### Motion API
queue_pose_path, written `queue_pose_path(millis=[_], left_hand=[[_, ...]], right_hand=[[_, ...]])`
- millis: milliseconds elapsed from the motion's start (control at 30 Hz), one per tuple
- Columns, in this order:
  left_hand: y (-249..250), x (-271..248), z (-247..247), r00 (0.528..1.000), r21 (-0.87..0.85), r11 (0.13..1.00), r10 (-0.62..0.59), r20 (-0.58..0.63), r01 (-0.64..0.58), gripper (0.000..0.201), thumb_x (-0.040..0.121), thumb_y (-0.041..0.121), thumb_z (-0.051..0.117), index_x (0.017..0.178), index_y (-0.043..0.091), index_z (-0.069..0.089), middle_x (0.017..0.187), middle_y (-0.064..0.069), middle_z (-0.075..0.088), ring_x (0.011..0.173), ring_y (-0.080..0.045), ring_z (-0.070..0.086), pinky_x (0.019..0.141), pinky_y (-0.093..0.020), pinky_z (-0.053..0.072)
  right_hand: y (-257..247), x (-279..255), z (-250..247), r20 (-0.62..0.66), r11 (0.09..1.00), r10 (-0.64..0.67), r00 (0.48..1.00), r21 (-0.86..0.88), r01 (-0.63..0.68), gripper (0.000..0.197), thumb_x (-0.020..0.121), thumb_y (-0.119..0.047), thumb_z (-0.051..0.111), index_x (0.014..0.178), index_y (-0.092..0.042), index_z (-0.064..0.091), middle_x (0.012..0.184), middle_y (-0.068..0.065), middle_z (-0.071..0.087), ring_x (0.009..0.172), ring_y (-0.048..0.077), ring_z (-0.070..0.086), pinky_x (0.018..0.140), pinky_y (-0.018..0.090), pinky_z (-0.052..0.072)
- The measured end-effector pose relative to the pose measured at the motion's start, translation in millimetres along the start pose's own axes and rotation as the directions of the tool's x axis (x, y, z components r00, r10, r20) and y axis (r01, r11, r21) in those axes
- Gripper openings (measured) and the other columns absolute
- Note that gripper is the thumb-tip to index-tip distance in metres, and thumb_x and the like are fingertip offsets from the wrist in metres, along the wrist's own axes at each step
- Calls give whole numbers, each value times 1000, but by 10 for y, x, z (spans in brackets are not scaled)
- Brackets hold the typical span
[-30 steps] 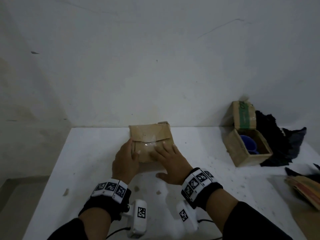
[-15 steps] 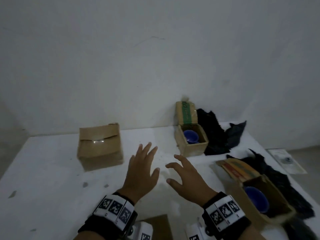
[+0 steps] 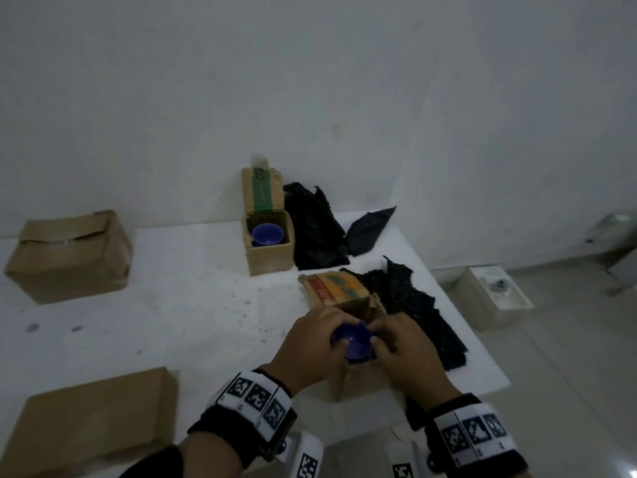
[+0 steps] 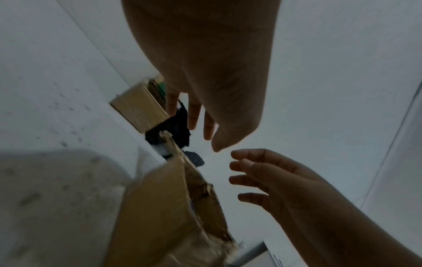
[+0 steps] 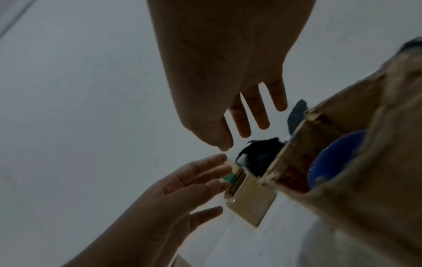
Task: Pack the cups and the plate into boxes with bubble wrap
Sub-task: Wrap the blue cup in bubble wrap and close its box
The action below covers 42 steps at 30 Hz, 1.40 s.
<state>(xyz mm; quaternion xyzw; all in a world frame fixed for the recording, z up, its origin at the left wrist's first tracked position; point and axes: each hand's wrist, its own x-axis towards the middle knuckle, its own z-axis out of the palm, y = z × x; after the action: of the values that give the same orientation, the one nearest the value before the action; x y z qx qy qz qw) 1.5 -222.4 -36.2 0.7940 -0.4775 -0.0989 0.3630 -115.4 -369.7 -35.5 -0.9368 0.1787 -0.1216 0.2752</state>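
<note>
A blue cup (image 3: 355, 343) (image 5: 335, 157) sits inside the near open cardboard box (image 3: 358, 384) (image 5: 376, 198) at the table's right front. Seen from the head camera, my left hand (image 3: 336, 334) and right hand (image 3: 377, 336) reach down on either side of that cup. Both wrist views show the fingers (image 4: 191, 117) (image 5: 260, 115) spread and fairly straight above the box, holding nothing. A second blue cup (image 3: 267, 233) stands in another open box (image 3: 269, 257) by the wall. Black bubble wrap (image 3: 417, 312) lies right of the near box.
A closed, taped box (image 3: 69, 257) stands at the far left, and a flat closed box (image 3: 93, 419) lies at the near left. More black wrap (image 3: 317, 232) is heaped beside the far box. The table edge (image 3: 482, 370) runs close on the right.
Both hands left the taped box at the left, swung right across the table and came down around the cup in the near box. My view turned right with them.
</note>
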Motion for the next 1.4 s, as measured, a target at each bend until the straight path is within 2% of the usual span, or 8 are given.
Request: queue_pose_path(millis=[233, 500, 700, 833, 1000, 1133, 1300, 1400], left_hand=[[382, 451, 621, 993, 17, 999, 27, 116, -29, 31, 82, 23, 48, 110, 27, 60, 114, 7, 59, 111, -12, 49, 98, -36, 40], [384, 1156, 764, 956, 87, 996, -20, 291, -6, 31, 89, 15, 49, 117, 24, 58, 122, 3, 56, 117, -16, 45, 101, -39, 39], [340, 1644, 806, 832, 190, 980, -154, 533, 60, 61, 77, -6, 46, 128, 29, 51, 143, 2, 37, 135, -19, 28, 106, -38, 35], [283, 1841, 806, 806, 272, 962, -157, 571, -6, 66, 77, -1, 53, 134, 31, 43, 149, 1, 27, 139, -21, 20, 107, -44, 31], [272, 1911, 781, 895, 316, 949, -135, 425, -7, 56, 78, 25, 65, 129, 35, 45, 152, 1, 22, 141, -21, 15, 108, -54, 25], [379, 1889, 637, 991, 200, 980, -52, 123, 27, 36, 72, 22, 50, 106, 31, 56, 145, 7, 39, 139, -20, 27, 103, -51, 32], [532, 1834, 402, 985, 223, 973, -19, -172, 57, 42, 72, 16, 42, 110, 22, 57, 120, 3, 60, 130, -19, 42, 109, -44, 21], [631, 1727, 223, 974, 253, 965, -7, -228, 66, 40, 79, 12, 48, 119, 18, 52, 118, 1, 60, 113, -17, 51, 109, -38, 22]], right_hand=[[834, -76, -121, -91, 978, 206, 974, 4, -206, 9, 86, -11, 56, 91, -18, 57, 83, -5, 50, 76, 14, 49, 57, 13, 31], [1172, 169, 43, 192, 844, 457, 869, -401, -355, 55, 72, -63, 61, 103, -20, 46, 105, 1, 48, 100, 22, 52, 70, 30, 41], [1342, 439, -44, 318, 924, 347, 882, -275, -264, 13, 81, -31, 56, 81, -23, 45, 93, 1, 44, 96, 24, 51, 73, 29, 44], [1366, 710, -306, 330, 968, 229, 916, 24, -251, 30, 79, -20, 57, 64, -24, 31, 70, -3, 38, 68, 12, 41, 55, 22, 29], [1273, 973, -666, 298, 911, 151, 942, 329, -250, 27, 81, -5, 55, 67, -16, 35, 63, -1, 38, 55, 11, 34, 50, 19, 26], [1174, 1129, -977, 220, 859, 73, 973, 482, -174, 20, 76, 7, 53, 71, -10, 43, 58, 1, 41, 46, 4, 34, 47, 16, 29], [1084, 1211, -1214, 214, 725, -28, 976, 677, -128, 34, 80, 17, 44, 97, -13, 49, 75, 19, 64, 55, 20, 50, 53, 27, 39], [1003, 1299, -1258, 172, 704, -137, 976, 709, -27, 43, 82, 18, 41, 99, -18, 56, 85, 13, 67, 64, 17, 61, 56, 24, 50]])
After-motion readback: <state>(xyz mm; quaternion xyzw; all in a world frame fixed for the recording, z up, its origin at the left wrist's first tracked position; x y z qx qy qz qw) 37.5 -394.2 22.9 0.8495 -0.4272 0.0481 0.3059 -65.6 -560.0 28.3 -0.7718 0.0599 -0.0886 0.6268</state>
